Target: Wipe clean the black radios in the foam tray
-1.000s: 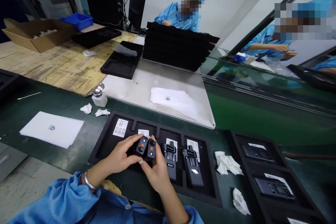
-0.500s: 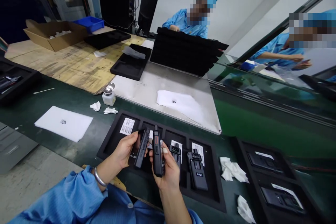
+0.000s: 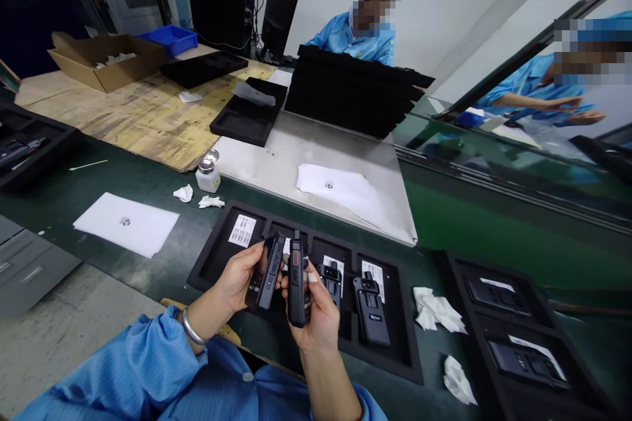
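Note:
Two black handheld radios are held upright side by side above a black foam tray (image 3: 202, 270). My left hand (image 3: 236, 276) is closed round the left radio (image 3: 270, 271), whose buttoned edge and part of a glossy screen show. My right hand (image 3: 318, 312) grips the right radio (image 3: 299, 289), which has an orange-rimmed side button and a stubby antenna. Further radios lie in the tray's right compartments: one radio (image 3: 372, 317) in full view, another radio (image 3: 332, 276) partly behind my right hand. A white label sheet (image 3: 242, 230) lies in the left compartment.
Crumpled tissues (image 3: 437, 309) lie right of the tray, beside a second foam tray (image 3: 498, 329) with radios. A pump bottle (image 3: 208, 175), folded white paper (image 3: 127, 223) and a cotton swab (image 3: 87, 165) are on the left. Stacked black trays (image 3: 355, 92) stand before a person (image 3: 370, 36).
My view has shifted slightly, so the bench appears a little higher. Both radios stay in my hands, close together. The person behind the stacked trays has moved their head.

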Demonstrator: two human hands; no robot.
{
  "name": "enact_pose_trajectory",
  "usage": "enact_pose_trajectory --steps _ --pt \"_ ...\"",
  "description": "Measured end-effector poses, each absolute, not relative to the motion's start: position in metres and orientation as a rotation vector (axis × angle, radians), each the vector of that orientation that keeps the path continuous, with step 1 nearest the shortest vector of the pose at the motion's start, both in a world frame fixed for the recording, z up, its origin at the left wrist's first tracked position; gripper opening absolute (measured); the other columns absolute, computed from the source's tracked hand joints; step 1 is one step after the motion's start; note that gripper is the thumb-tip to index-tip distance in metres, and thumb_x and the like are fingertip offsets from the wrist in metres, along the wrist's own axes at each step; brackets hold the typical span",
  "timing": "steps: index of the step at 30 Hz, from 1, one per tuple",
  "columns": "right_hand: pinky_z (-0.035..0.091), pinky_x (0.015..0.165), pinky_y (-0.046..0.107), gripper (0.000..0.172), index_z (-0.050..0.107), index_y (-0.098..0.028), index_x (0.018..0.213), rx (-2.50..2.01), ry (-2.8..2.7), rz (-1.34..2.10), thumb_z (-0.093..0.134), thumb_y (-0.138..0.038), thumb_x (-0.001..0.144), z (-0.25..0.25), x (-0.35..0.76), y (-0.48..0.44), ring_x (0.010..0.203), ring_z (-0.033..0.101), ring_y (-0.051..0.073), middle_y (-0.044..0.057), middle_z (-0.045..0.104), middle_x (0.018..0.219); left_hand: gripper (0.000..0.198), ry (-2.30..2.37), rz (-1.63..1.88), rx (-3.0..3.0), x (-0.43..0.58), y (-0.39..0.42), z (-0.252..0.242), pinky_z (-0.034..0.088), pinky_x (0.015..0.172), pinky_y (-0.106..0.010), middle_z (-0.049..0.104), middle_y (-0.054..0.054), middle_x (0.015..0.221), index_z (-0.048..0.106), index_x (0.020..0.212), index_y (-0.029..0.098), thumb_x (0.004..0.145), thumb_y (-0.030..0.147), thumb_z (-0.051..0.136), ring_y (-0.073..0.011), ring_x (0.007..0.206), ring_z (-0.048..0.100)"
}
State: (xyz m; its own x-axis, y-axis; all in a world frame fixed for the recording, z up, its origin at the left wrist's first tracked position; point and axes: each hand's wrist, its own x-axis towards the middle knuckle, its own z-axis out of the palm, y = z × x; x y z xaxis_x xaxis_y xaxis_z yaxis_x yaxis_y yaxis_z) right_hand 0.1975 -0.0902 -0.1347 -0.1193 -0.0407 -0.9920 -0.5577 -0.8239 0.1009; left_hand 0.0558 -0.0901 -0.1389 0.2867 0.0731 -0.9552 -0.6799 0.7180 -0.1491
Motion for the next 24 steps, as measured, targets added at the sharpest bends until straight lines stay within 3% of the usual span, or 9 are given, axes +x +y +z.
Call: enact_pose_trajectory --steps 5,11,19,24 --pt "0.051 0.060 0.021 0.093 0.039 -0.023 0.133 -1.837 0.614 2.010 0.073 -0.046 0.049 -0.133 0.195 -0.089 0.067 0.059 0.008 0.005 0.059 0.101 0.050 1.201 0.532 -0.590 0.056 -0.089 -0.137 0.050 0.059 -0.020 0.061 -0.009 0.094 0.040 0.120 0.012 0.083 0.044 0.045 -0.0071 0.062 0.058" --pt "0.048 0.056 0.018 0.098 0.043 -0.023 0.127 -1.856 0.657 1.971 0.080 -0.047 0.039 -0.129 0.194 -0.086 0.061 0.057 0.008 0.000 0.058 0.086 0.049 1.228 0.539 -0.578 0.057 -0.089 -0.137 0.049 0.058 -0.017 0.061 -0.008 0.096 0.041 0.115 0.012 0.080 0.044 0.051 -0.0049 0.062 0.057" --pt "0.051 0.060 0.022 0.101 0.038 -0.025 0.135 -1.822 0.665 1.978 0.078 -0.045 0.045 -0.131 0.196 -0.095 0.066 0.059 0.010 0.004 0.060 0.098 0.054 1.215 0.548 -0.595 0.058 -0.093 -0.136 0.050 0.059 -0.021 0.061 -0.009 0.098 0.040 0.121 0.013 0.079 0.045 0.051 -0.0071 0.062 0.058" --pt "0.057 0.072 0.014 0.052 0.043 -0.020 0.128 -1.767 1.048 1.847 0.050 -0.024 0.078 -0.131 0.187 -0.067 0.084 0.063 0.005 0.003 0.059 0.113 0.050 1.215 0.570 -0.913 0.062 -0.080 -0.140 0.053 0.071 -0.018 0.062 -0.009 0.093 0.048 0.119 0.008 0.084 0.043 0.048 -0.0039 0.069 0.059"
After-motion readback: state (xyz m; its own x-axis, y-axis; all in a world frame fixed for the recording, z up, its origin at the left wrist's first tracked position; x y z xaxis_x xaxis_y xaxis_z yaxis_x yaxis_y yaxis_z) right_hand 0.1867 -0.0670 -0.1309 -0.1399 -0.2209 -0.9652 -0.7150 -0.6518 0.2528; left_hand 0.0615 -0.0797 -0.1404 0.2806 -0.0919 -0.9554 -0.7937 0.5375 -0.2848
